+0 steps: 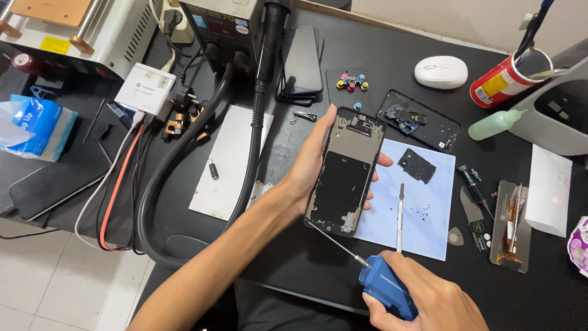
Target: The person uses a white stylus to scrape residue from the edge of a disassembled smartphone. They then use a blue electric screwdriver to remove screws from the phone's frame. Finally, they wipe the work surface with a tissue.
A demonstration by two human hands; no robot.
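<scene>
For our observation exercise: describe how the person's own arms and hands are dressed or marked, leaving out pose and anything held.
Both arms are bare, with no sleeves in view. The left hand and right hand wear no gloves, and no rings, watch or wristband show. No markings are visible.

Bright, even light from overhead, slightly cool. Shadows soft and short under hoses and white mouse (pixel 441 72). Dull sheen on black counter (pixel 392 49) top; mild glare streak on dark phone screen (pixel 302 58) at back. Focus sharp across centre, small screws on pale blue mat (pixel 422 230) readable. Wide-angle stretch at edges, corners bowed. Right hand (pixel 429 300) slightly soft at bottom edge.
</scene>
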